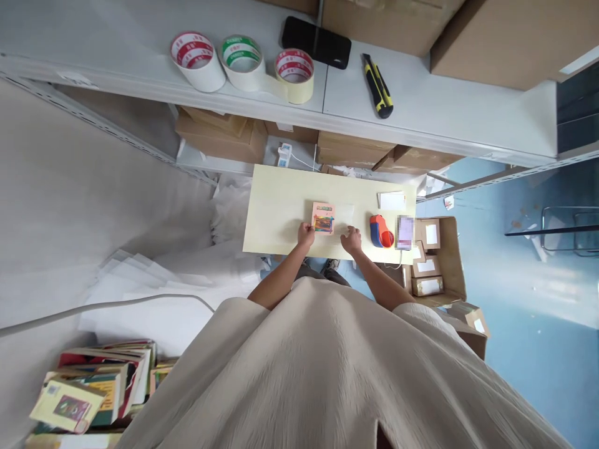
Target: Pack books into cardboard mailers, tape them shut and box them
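A small pink book [323, 218] with a colourful picture on its cover lies on the pale yellow table [276, 206]. My left hand [306, 235] has its fingers closed on the book's lower left edge. Beside the book, on its right, is a faint clear plastic sheet [345, 215]; whether the book lies partly inside it I cannot tell. My right hand [350, 239] is at the lower edge of this sheet, fingers bent together and seemingly pinching it. To the right of that hand stands a red and blue tape dispenser [381, 231].
A phone [405, 232] and white cards [392, 200] lie at the table's right end. The shelf [440, 93] above holds tape rolls [197, 61], a black phone [316, 42] and a yellow utility knife [377, 86]. An open carton [452, 259] is right; stacked books [98, 386] are lower left.
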A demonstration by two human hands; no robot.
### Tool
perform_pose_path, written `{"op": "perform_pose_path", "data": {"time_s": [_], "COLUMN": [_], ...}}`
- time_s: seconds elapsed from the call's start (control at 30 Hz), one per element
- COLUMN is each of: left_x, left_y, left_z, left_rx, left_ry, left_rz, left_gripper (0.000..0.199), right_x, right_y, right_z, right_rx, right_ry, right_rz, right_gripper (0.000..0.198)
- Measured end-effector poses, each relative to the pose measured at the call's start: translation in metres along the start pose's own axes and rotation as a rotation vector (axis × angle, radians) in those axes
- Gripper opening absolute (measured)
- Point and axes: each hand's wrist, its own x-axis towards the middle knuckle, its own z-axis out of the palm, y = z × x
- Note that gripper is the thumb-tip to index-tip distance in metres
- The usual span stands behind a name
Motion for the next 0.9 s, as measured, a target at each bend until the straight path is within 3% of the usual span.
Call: {"op": "perform_pose_path", "data": {"time_s": [0.1,0.3,0.43,0.6,0.7,0.8,0.9], "left_x": [-0.001,-0.005,-0.011,-0.014,-0.017,-0.021,-0.024], "left_y": [-0.006,0.000,0.007,0.011,0.011,0.008,0.002], "left_z": [0.006,0.000,-0.004,-0.006,-0.004,-0.003,-0.003], "left_rx": [-0.020,0.168,0.307,0.366,0.381,0.381,0.360], "left_ry": [0.032,0.017,0.012,-0.007,-0.002,0.025,0.024], "left_rz": [-0.203,-0.268,-0.235,-0.195,-0.161,-0.098,-0.010], "left_gripper": [0.016,0.006,0.006,0.009,0.013,0.027,0.042], "right_x": [0.006,0.020,0.029,0.037,0.037,0.034,0.030], "right_y": [0.010,0.019,0.022,0.021,0.018,0.015,0.011], "right_z": [0.004,0.009,0.009,0.007,0.005,0.000,-0.005], "right_rx": [0.103,0.319,0.419,0.474,0.533,0.555,0.490], "right_ry": [0.023,0.057,0.104,0.093,0.046,0.018,0.025], "right_rz": [0.057,0.137,0.201,0.212,0.199,0.233,0.159], "right_gripper": [0.066,0.063,0.057,0.036,0.043,0.048,0.030]}}
